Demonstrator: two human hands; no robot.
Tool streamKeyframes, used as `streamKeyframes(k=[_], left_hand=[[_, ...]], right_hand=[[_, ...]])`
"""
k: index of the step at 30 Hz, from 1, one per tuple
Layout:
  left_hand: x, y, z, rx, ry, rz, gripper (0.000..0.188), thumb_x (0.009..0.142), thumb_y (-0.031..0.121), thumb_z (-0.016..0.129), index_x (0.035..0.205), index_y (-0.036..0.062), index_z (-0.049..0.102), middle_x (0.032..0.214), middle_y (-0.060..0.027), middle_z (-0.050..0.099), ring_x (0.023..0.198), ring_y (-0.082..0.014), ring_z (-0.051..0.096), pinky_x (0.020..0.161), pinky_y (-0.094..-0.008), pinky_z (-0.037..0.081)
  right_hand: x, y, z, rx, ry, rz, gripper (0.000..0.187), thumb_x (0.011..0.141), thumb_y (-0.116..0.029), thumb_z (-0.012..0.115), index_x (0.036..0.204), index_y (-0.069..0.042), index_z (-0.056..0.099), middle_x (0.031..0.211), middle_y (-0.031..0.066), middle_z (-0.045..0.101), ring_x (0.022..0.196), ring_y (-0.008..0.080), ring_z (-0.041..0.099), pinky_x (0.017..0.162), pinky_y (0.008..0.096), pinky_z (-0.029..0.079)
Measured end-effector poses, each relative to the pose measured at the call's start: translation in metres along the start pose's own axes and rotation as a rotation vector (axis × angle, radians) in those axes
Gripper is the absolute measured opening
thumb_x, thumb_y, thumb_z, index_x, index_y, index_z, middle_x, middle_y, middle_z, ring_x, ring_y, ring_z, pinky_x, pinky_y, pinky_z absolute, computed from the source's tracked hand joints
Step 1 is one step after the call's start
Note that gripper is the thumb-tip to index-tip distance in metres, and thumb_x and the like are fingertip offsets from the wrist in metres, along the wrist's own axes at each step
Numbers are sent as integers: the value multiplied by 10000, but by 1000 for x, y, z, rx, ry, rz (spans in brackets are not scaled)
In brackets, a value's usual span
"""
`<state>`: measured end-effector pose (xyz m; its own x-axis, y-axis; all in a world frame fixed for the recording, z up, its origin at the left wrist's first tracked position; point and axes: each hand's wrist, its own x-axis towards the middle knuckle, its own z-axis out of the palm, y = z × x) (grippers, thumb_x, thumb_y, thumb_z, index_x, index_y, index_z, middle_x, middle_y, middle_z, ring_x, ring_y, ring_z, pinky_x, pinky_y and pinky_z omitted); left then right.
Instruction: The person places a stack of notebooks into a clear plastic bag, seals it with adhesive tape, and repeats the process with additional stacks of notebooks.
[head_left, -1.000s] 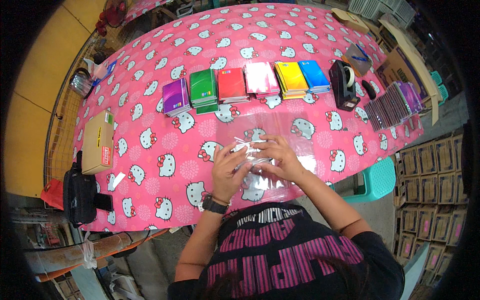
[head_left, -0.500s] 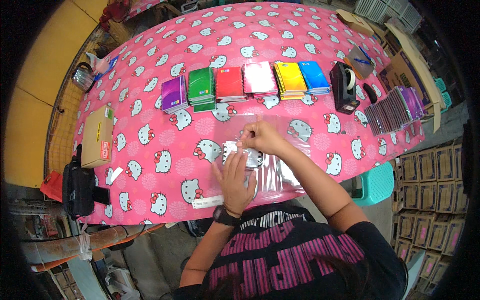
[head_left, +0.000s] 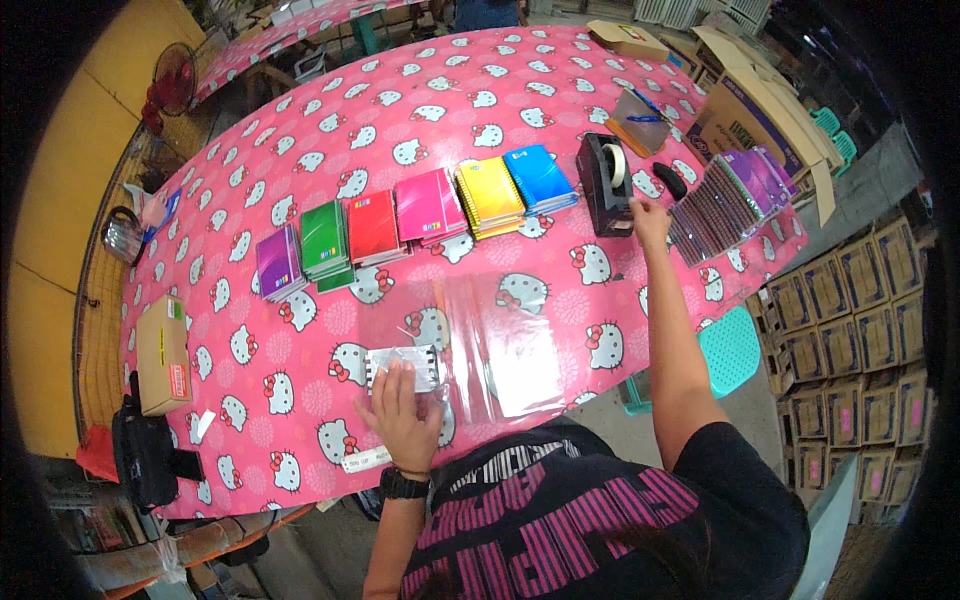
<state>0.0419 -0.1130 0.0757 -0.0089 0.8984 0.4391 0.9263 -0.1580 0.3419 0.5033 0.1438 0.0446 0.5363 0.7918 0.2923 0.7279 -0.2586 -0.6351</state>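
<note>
My left hand (head_left: pixel 405 412) lies with fingers outstretched on a small white spiral-bound notebook (head_left: pixel 412 366), which rests on a clear plastic sheet (head_left: pixel 520 350) spread near the table's front edge. Part of the notebook is hidden under the fingers. My right hand (head_left: pixel 650 217) reaches out to the black tape dispenser (head_left: pixel 603 225), its fingers pinched at the near right end of it. Any strip of tape between those fingertips is too small to make out. A roll of tape (head_left: pixel 616 165) sits in the dispenser.
Beyond the sheet runs a row of spiral notebook stacks: purple (head_left: pixel 278 262), green (head_left: pixel 324 238), red (head_left: pixel 375 226), pink (head_left: pixel 430 205), yellow (head_left: pixel 490 195) and blue (head_left: pixel 540 178). More packed notebooks (head_left: pixel 720 210) stand right of the dispenser. A cardboard box (head_left: pixel 163 355) is at left.
My right hand has left the notebook and moved far right to the tape dispenser. My left hand stays flat on the notebook. The whole view has shifted.
</note>
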Motion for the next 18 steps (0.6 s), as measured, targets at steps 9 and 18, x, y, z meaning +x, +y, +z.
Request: streamKeyframes(k=[9,18], left_hand=[[-2,-2,-2,8,-10,19,673,696,209,658,1321,109,428,1361,-87,423,1296,-291,330,1074,-546,110],[-1,5,-2,-59,-19,-64,685,675,310,681,1298,126,462,1359,-69,410,1304,-307,285,1049,-609,103]], right_hand=[[-16,-14,-7,305,172,-164,274,773,-315,683,781,-42,686,803,101,660,741,255,600,724,408,450],[-91,-47,32,1210,-1024,626,39,858,-143,611,884,-116,600,671,-50,537,587,47,514,580,193,434]])
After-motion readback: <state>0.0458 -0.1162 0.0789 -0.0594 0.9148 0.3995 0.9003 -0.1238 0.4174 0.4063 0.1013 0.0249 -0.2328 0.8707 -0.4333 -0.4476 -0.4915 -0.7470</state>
